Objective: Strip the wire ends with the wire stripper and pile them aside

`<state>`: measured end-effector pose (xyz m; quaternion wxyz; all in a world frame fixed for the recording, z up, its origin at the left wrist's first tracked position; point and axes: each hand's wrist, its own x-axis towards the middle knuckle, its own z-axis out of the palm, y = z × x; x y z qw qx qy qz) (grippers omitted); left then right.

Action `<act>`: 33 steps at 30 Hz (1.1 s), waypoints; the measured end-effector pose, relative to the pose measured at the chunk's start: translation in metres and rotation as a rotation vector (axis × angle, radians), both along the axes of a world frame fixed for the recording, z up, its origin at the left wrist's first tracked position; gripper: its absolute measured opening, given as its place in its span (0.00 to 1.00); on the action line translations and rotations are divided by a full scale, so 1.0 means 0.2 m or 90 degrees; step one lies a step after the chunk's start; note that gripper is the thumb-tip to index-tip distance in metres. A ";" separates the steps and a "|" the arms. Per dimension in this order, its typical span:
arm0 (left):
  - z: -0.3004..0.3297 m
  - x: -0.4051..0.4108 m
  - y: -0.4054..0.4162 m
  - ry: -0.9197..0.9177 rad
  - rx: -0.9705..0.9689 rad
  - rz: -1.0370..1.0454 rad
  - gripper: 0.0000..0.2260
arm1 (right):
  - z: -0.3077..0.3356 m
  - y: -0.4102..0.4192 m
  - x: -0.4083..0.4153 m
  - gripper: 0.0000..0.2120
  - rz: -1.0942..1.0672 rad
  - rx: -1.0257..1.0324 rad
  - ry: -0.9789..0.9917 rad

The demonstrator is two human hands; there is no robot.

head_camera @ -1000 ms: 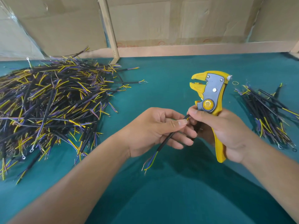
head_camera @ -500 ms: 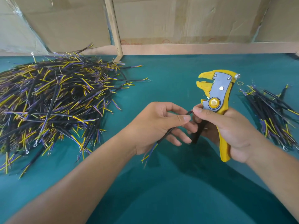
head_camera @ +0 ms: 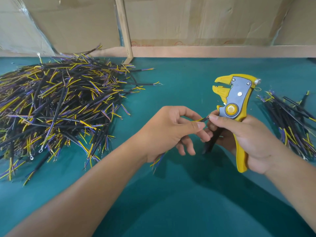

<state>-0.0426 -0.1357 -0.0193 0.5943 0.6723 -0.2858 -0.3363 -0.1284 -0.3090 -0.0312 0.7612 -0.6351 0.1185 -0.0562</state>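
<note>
- Wires [head_camera: 56, 106] lie heaped at far left on the green table [head_camera: 171, 202].
- Left hand [head_camera: 171, 130] pinches one wire [head_camera: 201, 119] mid-table.
- Right hand [head_camera: 248, 139] grips the upright yellow wire stripper [head_camera: 234, 103], thumb touching that wire.
- Smaller pile [head_camera: 290, 120] sits far right.

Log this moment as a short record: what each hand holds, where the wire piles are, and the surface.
left hand: pinches a black wire
right hand: grips the yellow wire stripper, thumb at the wire's tip
stripper jaws: empty, pointing up
big wire pile: left
small wire pile: right
surface: teal table
</note>
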 end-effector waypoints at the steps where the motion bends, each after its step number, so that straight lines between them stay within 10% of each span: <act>1: 0.00 0.01 0.00 -0.010 0.004 -0.006 0.08 | 0.00 0.00 0.00 0.09 0.000 0.009 -0.002; 28: 0.00 0.06 0.04 -0.071 0.002 -0.067 0.10 | -0.01 -0.01 0.01 0.05 0.018 0.010 -0.030; 33: 0.00 0.07 0.01 -0.066 -0.073 0.129 0.09 | -0.01 -0.01 0.01 0.07 0.011 0.059 -0.020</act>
